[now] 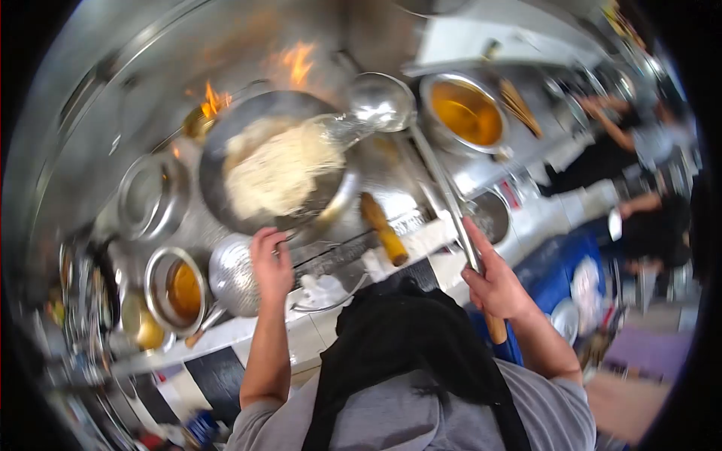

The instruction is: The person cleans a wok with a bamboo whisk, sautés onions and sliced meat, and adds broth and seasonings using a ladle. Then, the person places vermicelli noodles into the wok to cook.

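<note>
A dark wok [218, 169] sits over the burner, holding a pale, noodle-like mass [278, 169] blurred by motion. My left hand [271, 264] is closed at the wok's near rim, its fingers around what looks like the small loop handle. With my right hand [490, 279] I grip the long shaft of a steel ladle [382, 103], whose wooden end sticks out below my palm. The ladle's bowl is tilted beside the wok's right rim, and clear liquid [342, 129] streams from it onto the pale food.
Flames [298, 64] rise behind the wok. A pot of orange-brown liquid [468, 113] stands at right; another pot [180, 289] is at left, beside a perforated strainer [237, 276]. A yellow-brown wooden-looking handle [383, 229] lies near the counter edge. Other people [639, 143] are at far right.
</note>
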A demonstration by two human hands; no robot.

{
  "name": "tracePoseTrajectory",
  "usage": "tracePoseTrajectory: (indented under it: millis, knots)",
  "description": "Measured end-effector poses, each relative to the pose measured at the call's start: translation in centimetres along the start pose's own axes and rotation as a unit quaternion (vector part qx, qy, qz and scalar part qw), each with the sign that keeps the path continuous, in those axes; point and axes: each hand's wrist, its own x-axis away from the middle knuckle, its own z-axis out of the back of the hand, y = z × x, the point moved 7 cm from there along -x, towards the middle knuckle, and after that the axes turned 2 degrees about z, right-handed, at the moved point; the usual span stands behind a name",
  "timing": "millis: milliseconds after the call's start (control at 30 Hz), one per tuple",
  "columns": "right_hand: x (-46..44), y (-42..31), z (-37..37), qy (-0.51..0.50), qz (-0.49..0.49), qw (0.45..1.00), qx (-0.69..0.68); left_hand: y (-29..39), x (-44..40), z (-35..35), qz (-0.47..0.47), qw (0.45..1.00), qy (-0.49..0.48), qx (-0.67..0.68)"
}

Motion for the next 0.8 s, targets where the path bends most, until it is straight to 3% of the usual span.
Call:
tracePoseTrajectory:
  millis: [100,267,333,400,467,600,700,800]
  knots:
    - [-2.4,-1.3,-1.6,0.061,0.178,0.964,0.186,0.3,1.2,2.3,0.019,0.999,0.045,0.022]
    - [-6.7,-1.6,-4.5,-0.01,0.211,0.939,0.271,1.9,3.1,2.4,0.027,0.997,0.072,-0.005]
    - [-9.4,-0.8,-6.4,-0.07,0.205,0.909,0.357,2.8,3.0,0.8,-0.01,0.997,0.069,-0.024]
    - [-13.9,1.7,-8.1,-0.107,0.179,0.888,0.409,2.1,2.3,-1.3,0.009,0.998,0.055,-0.036]
    - [-17.3,3.3,-8.9,-0.14,0.163,0.833,0.509,1.2,1.7,-4.0,0.022,0.985,0.026,-0.166]
    - [-20.1,0.9,-6.9,-0.145,0.226,0.842,0.468,-0.7,1.2,-6.1,0.083,0.974,0.036,-0.207]
    - [-20.5,-0.3,-4.4,-0.1,0.203,0.876,0.425,-0.9,1.0,-6.4,0.108,0.968,0.047,-0.222]
    - [-23.5,-0.2,-3.2,-0.135,0.189,0.824,0.517,-0.3,1.4,-6.7,0.172,0.956,-0.001,-0.236]
